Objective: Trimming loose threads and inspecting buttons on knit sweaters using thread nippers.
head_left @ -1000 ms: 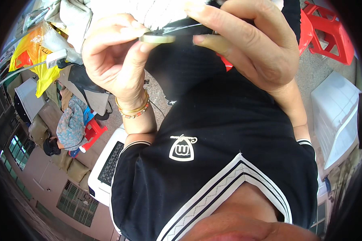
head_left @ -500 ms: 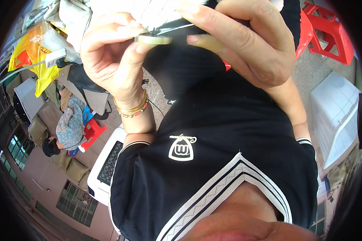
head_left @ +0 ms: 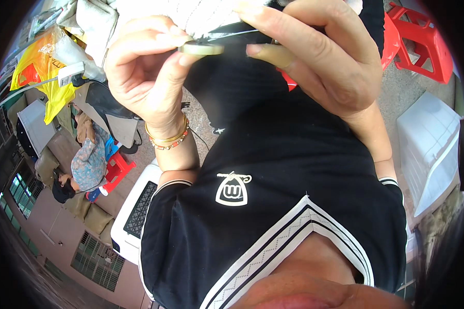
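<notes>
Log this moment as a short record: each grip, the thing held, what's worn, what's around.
Left grip: pinching pale disc between thumb and fingers
Right grip: fingers bent, thumb tip apart from index fingertip; hold unclear
Strand: thin, runs from near the disc toward the right grip
Worn: bracelets, left wrist; black top
Picture left: yellow bag, another person
Picture right: red stool

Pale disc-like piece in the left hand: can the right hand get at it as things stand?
Probably yes. The right hand is just across a small gap from the pale disc-like piece, whose right end sticks out clear of the left hand; nothing visible blocks that side.
</notes>
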`<state>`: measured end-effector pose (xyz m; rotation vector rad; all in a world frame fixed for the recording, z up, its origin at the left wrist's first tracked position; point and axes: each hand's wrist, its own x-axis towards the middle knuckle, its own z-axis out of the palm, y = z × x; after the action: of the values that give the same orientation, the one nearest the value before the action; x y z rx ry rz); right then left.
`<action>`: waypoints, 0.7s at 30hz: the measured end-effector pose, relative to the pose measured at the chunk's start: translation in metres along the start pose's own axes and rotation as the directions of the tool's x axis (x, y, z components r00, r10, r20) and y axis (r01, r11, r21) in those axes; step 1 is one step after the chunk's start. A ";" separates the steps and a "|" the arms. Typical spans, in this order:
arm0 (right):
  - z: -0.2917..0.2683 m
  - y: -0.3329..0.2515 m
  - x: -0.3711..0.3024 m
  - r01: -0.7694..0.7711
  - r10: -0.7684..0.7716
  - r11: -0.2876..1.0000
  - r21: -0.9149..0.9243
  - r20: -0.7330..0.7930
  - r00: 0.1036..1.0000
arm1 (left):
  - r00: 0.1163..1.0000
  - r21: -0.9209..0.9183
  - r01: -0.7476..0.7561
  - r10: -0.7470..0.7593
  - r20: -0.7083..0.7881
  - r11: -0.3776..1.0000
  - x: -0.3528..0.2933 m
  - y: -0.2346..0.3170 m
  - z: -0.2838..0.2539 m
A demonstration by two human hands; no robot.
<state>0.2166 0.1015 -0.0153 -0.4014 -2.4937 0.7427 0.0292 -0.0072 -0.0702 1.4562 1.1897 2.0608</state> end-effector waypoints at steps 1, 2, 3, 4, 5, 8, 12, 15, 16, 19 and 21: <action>0.000 -0.001 0.000 0.029 -0.026 0.995 -0.091 0.041 0.999 | 1.000 -0.001 0.000 0.000 0.000 1.000 0.000 0.000 0.001; -0.001 -0.001 -0.001 0.030 -0.026 0.995 -0.091 0.042 0.999 | 1.000 -0.008 -0.004 0.004 0.001 1.000 0.001 0.000 0.002; -0.001 -0.001 -0.004 0.010 -0.010 0.999 -0.034 -0.005 1.000 | 1.000 -0.017 -0.008 0.008 0.001 1.000 0.001 0.000 0.002; -0.001 -0.001 -0.005 -0.007 0.008 1.000 0.025 -0.051 0.999 | 1.000 -0.017 -0.008 0.008 0.000 1.000 0.001 0.001 0.001; -0.001 -0.002 -0.006 -0.006 0.007 1.000 0.024 -0.049 0.999 | 0.999 0.013 0.013 -0.014 0.049 1.000 0.000 0.003 -0.001; -0.004 -0.005 -0.005 -0.072 0.073 0.997 0.034 -0.034 0.997 | 0.995 0.047 0.029 -0.033 0.094 0.998 -0.002 0.005 -0.004; -0.017 -0.012 -0.005 -0.183 0.180 0.983 0.034 0.057 0.982 | 0.993 0.024 0.007 -0.010 0.119 1.000 -0.001 0.004 0.000; -0.015 -0.006 -0.019 -0.116 0.116 0.993 -0.015 0.000 0.993 | 0.991 0.050 0.004 -0.011 0.136 0.999 -0.009 0.005 0.001; -0.015 -0.005 -0.021 -0.057 0.054 0.998 -0.026 -0.080 0.995 | 0.990 0.043 0.003 -0.009 0.137 0.999 -0.011 0.004 0.004; -0.008 0.029 -0.025 0.121 -0.134 0.978 -0.170 -0.071 0.988 | 0.990 0.022 0.009 -0.012 0.143 1.000 -0.019 0.003 0.014; -0.006 0.034 -0.032 0.337 -0.353 0.935 -0.105 -0.244 0.903 | 0.992 0.035 0.025 -0.029 0.125 0.999 -0.031 -0.001 0.018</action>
<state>0.2510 0.1186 -0.0423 -0.0625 -2.2551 0.4399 0.0581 -0.0196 -0.0872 1.5517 1.1923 1.9098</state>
